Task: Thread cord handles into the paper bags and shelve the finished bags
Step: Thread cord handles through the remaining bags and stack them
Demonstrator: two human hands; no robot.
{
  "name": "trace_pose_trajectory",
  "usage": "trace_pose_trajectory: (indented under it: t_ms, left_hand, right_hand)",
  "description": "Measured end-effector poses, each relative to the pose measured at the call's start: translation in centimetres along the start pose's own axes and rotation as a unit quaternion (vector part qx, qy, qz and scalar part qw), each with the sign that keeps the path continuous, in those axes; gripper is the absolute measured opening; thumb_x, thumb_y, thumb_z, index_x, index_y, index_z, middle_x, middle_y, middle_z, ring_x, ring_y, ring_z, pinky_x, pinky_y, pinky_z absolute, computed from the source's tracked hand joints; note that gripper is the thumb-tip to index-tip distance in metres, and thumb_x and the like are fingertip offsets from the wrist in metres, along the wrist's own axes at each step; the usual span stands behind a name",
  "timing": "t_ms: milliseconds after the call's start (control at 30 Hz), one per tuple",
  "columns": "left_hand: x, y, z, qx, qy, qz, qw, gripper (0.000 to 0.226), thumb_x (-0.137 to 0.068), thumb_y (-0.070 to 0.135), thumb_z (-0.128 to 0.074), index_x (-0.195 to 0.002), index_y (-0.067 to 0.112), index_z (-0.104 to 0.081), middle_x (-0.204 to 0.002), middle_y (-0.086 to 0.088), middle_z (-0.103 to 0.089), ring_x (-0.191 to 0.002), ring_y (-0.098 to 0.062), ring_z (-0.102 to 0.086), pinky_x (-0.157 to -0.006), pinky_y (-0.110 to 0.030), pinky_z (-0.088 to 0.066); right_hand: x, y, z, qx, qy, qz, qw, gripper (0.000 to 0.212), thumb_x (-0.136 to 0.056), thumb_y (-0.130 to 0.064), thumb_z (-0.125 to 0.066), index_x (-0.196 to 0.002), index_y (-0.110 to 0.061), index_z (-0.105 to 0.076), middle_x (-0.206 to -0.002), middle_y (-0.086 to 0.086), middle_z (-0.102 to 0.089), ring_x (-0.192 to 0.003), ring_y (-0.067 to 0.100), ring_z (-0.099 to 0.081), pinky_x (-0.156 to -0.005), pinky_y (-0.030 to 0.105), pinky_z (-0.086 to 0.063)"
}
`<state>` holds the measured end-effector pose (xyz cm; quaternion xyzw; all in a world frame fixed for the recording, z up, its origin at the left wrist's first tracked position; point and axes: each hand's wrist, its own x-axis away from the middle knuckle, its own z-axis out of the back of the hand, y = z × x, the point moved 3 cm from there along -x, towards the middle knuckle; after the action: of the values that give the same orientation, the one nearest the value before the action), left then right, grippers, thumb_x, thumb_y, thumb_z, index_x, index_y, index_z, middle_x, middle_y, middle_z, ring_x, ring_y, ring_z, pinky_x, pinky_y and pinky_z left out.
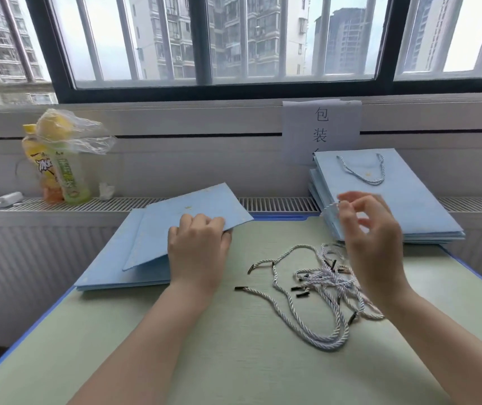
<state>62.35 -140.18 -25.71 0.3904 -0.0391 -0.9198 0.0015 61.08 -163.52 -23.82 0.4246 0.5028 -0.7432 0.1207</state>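
A stack of flat light-blue paper bags (pixel 108 267) lies on the table's left side. My left hand (pixel 197 252) grips the near right edge of the top bag (pixel 187 220) and holds it tilted up off the stack. A tangle of white twisted cords (pixel 321 287) with dark tips lies right of centre. Above it my right hand (pixel 371 229) is raised and motion-blurred; thumb and forefinger seem to pinch a cord end, with a thin cord trailing down to the pile. At the back right a stack of bags (pixel 426 211) leans on the ledge, the top one with a cord handle (pixel 365 171).
The green table (pixel 234 361) has a blue rim. On the radiator ledge at the back left stand drink bottles under a plastic bag (pixel 61 159), with a white charger (pixel 10 198) beside them. A paper sign (pixel 321 127) hangs on the wall under the barred window.
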Motion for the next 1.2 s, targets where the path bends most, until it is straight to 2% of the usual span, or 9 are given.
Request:
trace_pose_trajectory:
  t_ms: [133, 267, 400, 567, 700, 800, 933, 1067, 1200]
  left_hand:
    - [0.4, 2.3, 2.1, 0.1, 0.094, -0.052, 0.989, 0.013, -0.081, 0.029, -0.068, -0.084, 0.017, -0.07, -0.072, 0.0, -0.059, -0.07, -0.025, -0.057, -0.046, -0.025, -0.036]
    - [1.6, 5.0, 2.5, 0.144, 0.04, -0.114, 0.982, 0.032, -0.079, 0.041, -0.042, -0.084, 0.021, -0.067, -0.075, 0.005, -0.056, -0.068, -0.019, -0.058, -0.039, -0.024, -0.036]
    - [2.9, 6.8, 2.3, 0.17, 0.001, -0.18, 0.969, 0.033, -0.076, 0.043, -0.041, -0.084, 0.024, -0.066, -0.077, 0.007, -0.056, -0.068, -0.015, -0.058, -0.037, -0.025, -0.041]
    - [4.1, 8.4, 2.9, 0.252, 0.002, -0.269, 0.929, 0.022, -0.082, 0.033, -0.049, -0.087, 0.023, -0.068, -0.079, 0.005, -0.058, -0.066, -0.016, -0.056, -0.039, -0.027, -0.043]
    - [4.3, 8.7, 3.2, 0.283, 0.022, -0.33, 0.9, 0.018, -0.089, 0.023, -0.053, -0.085, 0.019, -0.07, -0.075, 0.002, -0.06, -0.06, -0.02, -0.057, -0.04, -0.028, -0.043]
    - [3.2, 7.3, 2.7, 0.253, 0.05, -0.228, 0.939, 0.02, -0.09, 0.025, -0.05, -0.089, 0.019, -0.07, -0.081, 0.003, -0.062, -0.074, -0.019, -0.058, -0.051, -0.03, -0.049]
    - [0.7, 2.6, 1.9, 0.17, 0.055, 0.076, 0.981, 0.036, -0.085, 0.015, -0.055, -0.121, 0.012, -0.059, -0.114, -0.011, -0.057, -0.108, -0.034, -0.046, -0.081, -0.044, -0.042]
    - [-0.7, -1.1, 1.1, 0.241, -0.058, 0.283, 0.926, 0.053, -0.092, 0.02, -0.051, -0.141, 0.011, -0.034, -0.14, -0.015, -0.039, -0.128, -0.035, -0.032, -0.099, -0.048, -0.032]
    - [-1.1, -3.2, 0.2, 0.361, -0.033, 0.332, 0.871, 0.022, -0.094, 0.021, -0.052, -0.113, 0.012, -0.057, -0.116, -0.008, -0.059, -0.104, -0.027, -0.053, -0.083, -0.038, -0.045]
  right_hand:
    - [-0.6, 0.6, -0.1, -0.188, -0.012, -0.22, 0.957, 0.026, -0.093, -0.009, -0.049, -0.069, -0.011, -0.057, -0.068, 0.0, -0.071, -0.066, 0.013, -0.062, -0.068, 0.019, -0.047]
    - [0.2, 2.4, -1.0, -0.23, -0.066, -0.346, 0.907, 0.02, -0.096, -0.012, -0.05, -0.076, -0.012, -0.052, -0.053, -0.002, -0.048, -0.046, 0.007, -0.054, -0.058, 0.024, -0.046]
    - [0.8, 2.8, -1.7, -0.169, -0.146, -0.382, 0.897, 0.011, -0.097, -0.013, -0.05, -0.093, -0.008, -0.058, -0.065, 0.0, -0.044, -0.044, 0.007, -0.037, -0.042, 0.019, -0.029]
    - [1.6, 1.9, -2.3, -0.246, -0.264, -0.459, 0.812, 0.034, -0.098, -0.03, -0.048, -0.098, -0.001, -0.066, -0.081, 0.014, -0.067, -0.066, 0.026, -0.061, -0.054, 0.03, -0.041]
    - [1.1, 2.1, -1.7, -0.206, -0.259, -0.397, 0.856, 0.019, -0.097, -0.012, -0.047, -0.094, -0.002, -0.064, -0.074, 0.009, -0.069, -0.061, 0.02, -0.064, -0.049, 0.027, -0.05]
    - [0.2, 2.6, -0.9, -0.22, -0.229, -0.387, 0.866, 0.018, -0.092, -0.006, -0.046, -0.087, -0.004, -0.064, -0.079, 0.014, -0.064, -0.063, 0.026, -0.061, -0.056, 0.03, -0.049]
    - [-0.7, 2.6, 0.4, -0.229, -0.284, -0.364, 0.857, 0.025, -0.088, -0.005, -0.043, -0.093, 0.001, -0.066, -0.08, 0.017, -0.064, -0.066, 0.029, -0.06, -0.058, 0.03, -0.048]
    - [-0.4, 2.8, 0.2, -0.235, -0.35, -0.36, 0.833, 0.022, -0.073, -0.013, -0.051, -0.084, -0.003, -0.066, -0.078, 0.016, -0.064, -0.063, 0.028, -0.06, -0.057, 0.029, -0.048]
    - [-0.5, 3.3, 0.1, -0.202, -0.343, -0.337, 0.853, 0.029, -0.072, -0.018, -0.054, -0.09, 0.004, -0.061, -0.076, 0.014, -0.06, -0.061, 0.024, -0.057, -0.054, 0.025, -0.046]
